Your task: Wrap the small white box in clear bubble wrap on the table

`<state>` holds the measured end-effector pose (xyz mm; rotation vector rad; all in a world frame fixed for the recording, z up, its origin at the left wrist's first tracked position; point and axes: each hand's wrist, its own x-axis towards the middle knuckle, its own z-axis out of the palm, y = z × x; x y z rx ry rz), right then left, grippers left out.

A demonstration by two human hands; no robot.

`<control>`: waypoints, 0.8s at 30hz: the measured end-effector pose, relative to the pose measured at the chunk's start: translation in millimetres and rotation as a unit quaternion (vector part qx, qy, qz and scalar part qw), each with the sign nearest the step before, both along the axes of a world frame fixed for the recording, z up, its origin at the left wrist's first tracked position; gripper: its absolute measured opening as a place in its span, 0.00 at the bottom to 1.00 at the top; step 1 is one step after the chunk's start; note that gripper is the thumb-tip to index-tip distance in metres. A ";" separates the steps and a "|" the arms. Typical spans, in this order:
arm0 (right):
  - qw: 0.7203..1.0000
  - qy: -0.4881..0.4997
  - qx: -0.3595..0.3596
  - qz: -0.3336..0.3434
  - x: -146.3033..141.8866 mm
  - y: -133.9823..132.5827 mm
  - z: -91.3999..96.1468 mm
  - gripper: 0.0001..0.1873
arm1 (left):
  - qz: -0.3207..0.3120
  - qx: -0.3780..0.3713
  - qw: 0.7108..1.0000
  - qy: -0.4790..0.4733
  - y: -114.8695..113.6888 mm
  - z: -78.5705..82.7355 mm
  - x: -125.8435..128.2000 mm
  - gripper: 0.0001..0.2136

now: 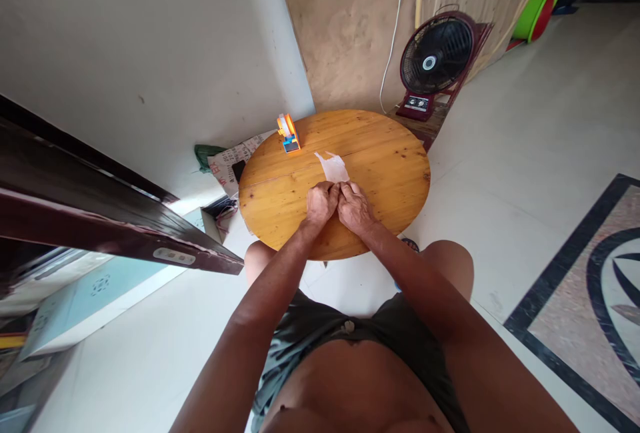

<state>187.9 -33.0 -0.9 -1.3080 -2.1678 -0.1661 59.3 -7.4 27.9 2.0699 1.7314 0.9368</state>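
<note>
On the oval wooden table (280,199) lies a thin, crumpled whitish piece (334,167) that looks like a small plastic bag, its two narrow ends pointing away from me. My left hand (321,201) is closed at its near edge, thumb and fingers pinched together. Right beside it, my right hand (354,207) also has its fingers bent and pressed together on the near edge. The two hands touch or almost touch at the fingertips. The part of the whitish piece under the fingers is hidden.
At the table's far left edge stands a small orange and blue object (289,134). A dark red fan (437,53) is beyond the table's far right. Behind the table is a wall with a brown board (345,26). A dark wooden frame (115,219) juts in from the left.
</note>
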 end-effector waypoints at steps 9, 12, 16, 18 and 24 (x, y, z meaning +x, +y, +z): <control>0.999 0.033 0.028 0.018 1.9 -0.3 -5.2 0.23 | -0.079 0.016 0.997 0.020 -10.3 4.8 -6.5 0.16; 0.998 0.056 0.023 0.024 2.8 -1.6 -6.2 0.23 | -0.082 0.006 0.996 0.044 -15.8 7.1 -5.1 0.17; 0.994 0.106 -0.001 0.036 6.6 -0.1 -7.0 0.22 | -0.048 -0.003 0.997 0.056 -24.7 6.7 0.5 0.19; 0.989 0.138 -0.023 0.039 10.7 2.2 -8.0 0.21 | -0.042 -0.002 0.997 0.066 -28.8 4.7 3.5 0.19; 0.966 0.216 -0.113 0.088 29.9 10.7 -5.4 0.23 | -0.017 0.018 0.993 0.113 -37.1 -4.3 11.3 0.21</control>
